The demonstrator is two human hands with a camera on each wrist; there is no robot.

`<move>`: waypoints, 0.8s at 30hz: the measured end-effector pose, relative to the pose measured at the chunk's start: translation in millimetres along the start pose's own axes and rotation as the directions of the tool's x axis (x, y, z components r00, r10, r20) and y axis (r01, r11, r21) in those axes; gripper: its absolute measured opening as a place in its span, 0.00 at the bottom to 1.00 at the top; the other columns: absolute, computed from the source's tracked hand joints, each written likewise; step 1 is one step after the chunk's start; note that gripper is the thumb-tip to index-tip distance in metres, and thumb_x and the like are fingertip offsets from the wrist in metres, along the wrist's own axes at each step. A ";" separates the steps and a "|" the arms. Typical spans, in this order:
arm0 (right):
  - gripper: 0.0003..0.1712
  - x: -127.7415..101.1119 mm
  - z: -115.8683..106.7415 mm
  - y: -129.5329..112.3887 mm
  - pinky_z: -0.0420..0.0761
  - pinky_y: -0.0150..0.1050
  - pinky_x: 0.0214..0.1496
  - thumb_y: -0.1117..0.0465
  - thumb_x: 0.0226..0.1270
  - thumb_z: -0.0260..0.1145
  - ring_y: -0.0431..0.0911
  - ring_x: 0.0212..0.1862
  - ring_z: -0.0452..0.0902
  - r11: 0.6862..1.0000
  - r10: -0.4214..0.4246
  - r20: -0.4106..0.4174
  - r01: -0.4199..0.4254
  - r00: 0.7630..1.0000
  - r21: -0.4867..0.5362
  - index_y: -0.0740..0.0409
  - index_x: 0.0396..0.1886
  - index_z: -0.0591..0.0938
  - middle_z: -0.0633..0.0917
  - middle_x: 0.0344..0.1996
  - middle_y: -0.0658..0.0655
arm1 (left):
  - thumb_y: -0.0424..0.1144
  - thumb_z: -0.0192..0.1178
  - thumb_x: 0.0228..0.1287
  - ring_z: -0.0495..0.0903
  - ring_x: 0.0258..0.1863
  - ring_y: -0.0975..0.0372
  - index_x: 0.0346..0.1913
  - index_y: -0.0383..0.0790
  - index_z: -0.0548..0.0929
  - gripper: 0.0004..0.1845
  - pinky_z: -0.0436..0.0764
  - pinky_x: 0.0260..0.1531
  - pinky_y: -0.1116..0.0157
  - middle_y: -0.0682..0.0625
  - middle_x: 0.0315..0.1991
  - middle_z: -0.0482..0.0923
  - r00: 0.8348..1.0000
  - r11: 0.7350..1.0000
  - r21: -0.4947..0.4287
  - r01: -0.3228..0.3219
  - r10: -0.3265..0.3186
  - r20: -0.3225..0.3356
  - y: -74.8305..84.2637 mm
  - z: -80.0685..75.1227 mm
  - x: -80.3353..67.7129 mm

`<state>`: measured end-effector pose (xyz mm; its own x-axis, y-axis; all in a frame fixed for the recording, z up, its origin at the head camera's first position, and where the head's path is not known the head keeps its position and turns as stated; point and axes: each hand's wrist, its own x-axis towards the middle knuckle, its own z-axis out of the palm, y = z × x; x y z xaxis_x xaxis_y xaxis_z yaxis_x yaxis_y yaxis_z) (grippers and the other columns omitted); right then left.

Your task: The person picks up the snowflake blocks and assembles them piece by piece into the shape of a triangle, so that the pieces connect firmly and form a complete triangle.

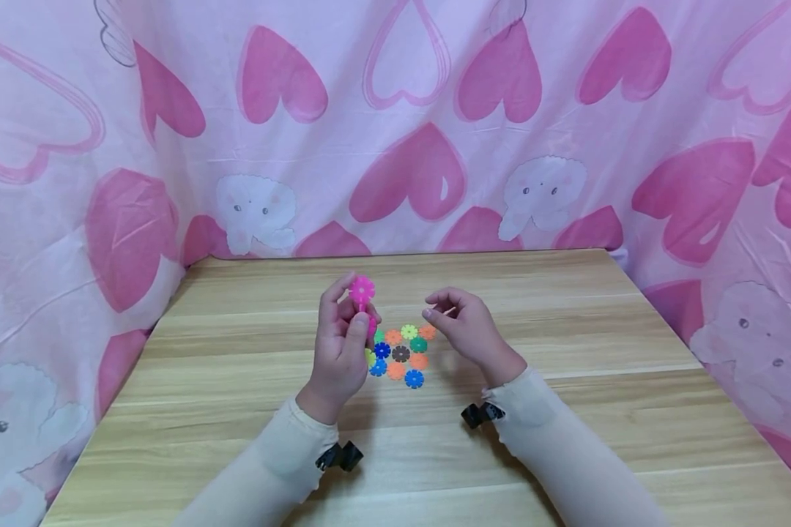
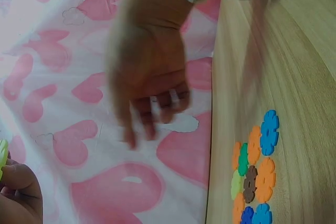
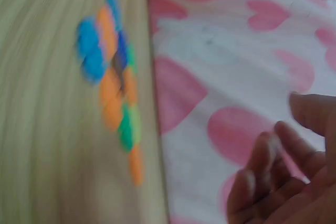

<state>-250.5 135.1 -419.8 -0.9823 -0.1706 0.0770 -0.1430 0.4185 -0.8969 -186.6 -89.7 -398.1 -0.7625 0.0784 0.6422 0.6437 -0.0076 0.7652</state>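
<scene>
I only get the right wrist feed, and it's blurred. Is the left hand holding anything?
Observer: Yes. The left hand pinches a pink flower-shaped disc, raised above the table.
Operator: And the right hand?
Observer: The right hand hovers with fingers loosely curled, holding nothing that I can see.
Operator: What's the colored blur on the wood?
Observer: A flat cluster of flower discs lying between the hands: orange, blue, green, yellow, one brown in the middle.

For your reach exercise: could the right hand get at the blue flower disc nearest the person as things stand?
Probably yes. The right hand holds nothing and hovers just beside the blue flower disc, which lies uncovered at the cluster's near edge on the table.
</scene>
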 end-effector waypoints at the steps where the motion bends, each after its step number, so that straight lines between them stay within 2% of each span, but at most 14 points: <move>1: 0.17 2.2 -0.8 3.7 0.81 0.39 0.39 0.54 0.74 0.71 0.51 0.41 0.77 0.999 0.037 0.015 -0.036 0.999 -0.032 0.53 0.58 0.86 0.83 0.42 0.57 | 0.26 0.46 0.80 0.74 0.33 0.62 0.78 0.40 0.57 0.28 0.79 0.29 0.71 0.36 0.40 0.74 1.000 1.000 0.002 -0.001 0.001 0.007 -0.5 0.0 0.0; 4: 0.23 5.7 -2.5 12.8 0.79 0.39 0.37 0.53 0.75 0.70 0.50 0.39 0.78 0.980 0.169 0.094 -0.157 0.981 -0.126 0.51 0.66 0.83 0.82 0.41 0.57 | 0.26 0.47 0.79 0.73 0.32 0.62 0.77 0.41 0.59 0.28 0.79 0.29 0.69 0.39 0.39 0.75 1.000 1.000 0.011 -0.004 0.004 0.020 -1.4 0.1 0.2; 6: 0.26 6.4 -3.8 17.9 0.78 0.39 0.34 0.53 0.77 0.68 0.50 0.35 0.77 0.960 0.249 0.158 -0.222 0.956 -0.173 0.49 0.71 0.80 0.83 0.43 0.58 | 0.26 0.47 0.79 0.72 0.31 0.60 0.77 0.41 0.59 0.28 0.79 0.29 0.68 0.41 0.38 0.75 1.000 1.000 0.014 -0.004 0.004 0.029 -1.8 0.7 0.6; 8: 0.28 5.5 -5.0 21.7 0.79 0.43 0.34 0.54 0.77 0.67 0.53 0.34 0.76 0.940 0.311 0.211 -0.268 0.927 -0.211 0.46 0.74 0.78 0.83 0.50 0.58 | 0.26 0.47 0.79 0.72 0.30 0.59 0.77 0.42 0.60 0.28 0.78 0.28 0.69 0.41 0.37 0.74 0.999 1.000 0.012 0.000 0.000 0.038 -2.0 1.4 0.7; 10: 0.30 4.4 -6.3 24.6 0.84 0.49 0.48 0.54 0.77 0.67 0.54 0.46 0.80 0.928 0.343 0.255 -0.283 0.904 -0.244 0.42 0.76 0.76 0.82 0.63 0.57 | 0.26 0.47 0.78 0.71 0.29 0.59 0.77 0.42 0.60 0.28 0.77 0.28 0.70 0.39 0.36 0.74 0.999 1.000 0.008 0.005 -0.006 0.047 -1.5 2.2 0.7; 11: 0.31 3.7 -6.9 25.8 0.83 0.54 0.57 0.55 0.77 0.67 0.56 0.54 0.80 0.926 0.347 0.281 -0.279 0.895 -0.253 0.41 0.77 0.75 0.79 0.68 0.57 | 0.26 0.47 0.78 0.71 0.28 0.59 0.77 0.42 0.60 0.29 0.77 0.28 0.70 0.39 0.36 0.73 0.999 1.000 0.007 0.009 -0.010 0.051 -1.0 2.6 0.5; 13: 0.32 2.3 -7.4 27.2 0.72 0.62 0.74 0.55 0.77 0.67 0.58 0.70 0.72 0.924 0.345 0.320 -0.259 0.882 -0.280 0.40 0.78 0.73 0.72 0.77 0.55 | 0.26 0.48 0.77 0.70 0.28 0.60 0.77 0.43 0.61 0.29 0.76 0.27 0.70 0.38 0.35 0.73 0.998 1.000 0.006 0.017 -0.017 0.057 -0.5 2.9 -0.2; 14: 0.33 1.8 -7.5 27.7 0.65 0.63 0.78 0.55 0.77 0.67 0.57 0.76 0.66 0.923 0.341 0.336 -0.246 0.878 -0.294 0.40 0.79 0.72 0.69 0.79 0.54 | 0.26 0.48 0.77 0.70 0.28 0.60 0.77 0.43 0.61 0.29 0.77 0.27 0.70 0.38 0.35 0.73 0.998 1.000 0.013 0.021 -0.022 0.059 -0.3 3.0 -0.5; 15: 0.33 1.3 -7.4 28.0 0.63 0.64 0.79 0.55 0.77 0.67 0.56 0.79 0.62 0.921 0.339 0.347 -0.235 0.874 -0.310 0.40 0.79 0.72 0.67 0.80 0.53 | 0.26 0.48 0.77 0.70 0.28 0.60 0.77 0.43 0.61 0.29 0.77 0.27 0.70 0.39 0.35 0.73 0.998 1.000 0.018 0.024 -0.025 0.061 0.2 3.0 -0.9; 17: 0.33 0.3 -6.5 27.7 0.70 0.63 0.74 0.56 0.77 0.66 0.57 0.74 0.67 0.916 0.339 0.352 -0.220 0.872 -0.336 0.40 0.79 0.72 0.67 0.81 0.53 | 0.26 0.49 0.76 0.71 0.29 0.60 0.77 0.44 0.62 0.30 0.77 0.27 0.70 0.40 0.36 0.74 0.997 0.999 0.030 0.028 -0.030 0.064 0.7 2.8 -1.9; 20: 0.31 0.3 -3.7 27.2 0.79 0.52 0.56 0.59 0.75 0.68 0.55 0.62 0.72 0.898 0.342 0.316 -0.209 0.885 -0.388 0.41 0.76 0.76 0.71 0.78 0.53 | 0.26 0.50 0.76 0.72 0.29 0.58 0.77 0.44 0.62 0.30 0.78 0.27 0.69 0.41 0.36 0.75 0.997 0.999 0.042 0.028 -0.031 0.069 1.4 1.9 -3.0; 21: 0.30 0.3 -2.7 26.6 0.79 0.49 0.47 0.61 0.75 0.68 0.55 0.55 0.74 0.893 0.346 0.301 -0.214 0.888 -0.396 0.42 0.74 0.78 0.72 0.77 0.54 | 0.26 0.50 0.75 0.72 0.29 0.57 0.77 0.44 0.62 0.30 0.78 0.27 0.69 0.41 0.36 0.75 0.997 0.999 0.041 0.027 -0.030 0.071 1.7 1.7 -3.2; 24: 0.27 1.0 -0.5 25.0 0.77 0.41 0.30 0.67 0.72 0.67 0.53 0.40 0.76 0.880 0.359 0.261 -0.232 0.896 -0.414 0.45 0.68 0.82 0.76 0.73 0.55 | 0.26 0.50 0.75 0.72 0.29 0.53 0.77 0.43 0.62 0.30 0.78 0.27 0.69 0.39 0.36 0.75 0.997 0.999 0.035 0.024 -0.027 0.073 1.8 1.6 -3.5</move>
<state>-255.1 145.8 -442.0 -0.9003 -0.2351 -0.3664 0.0520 0.7775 -0.6267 -182.7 -88.4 -399.1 -0.7726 0.1510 0.6166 0.6270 0.0288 0.7785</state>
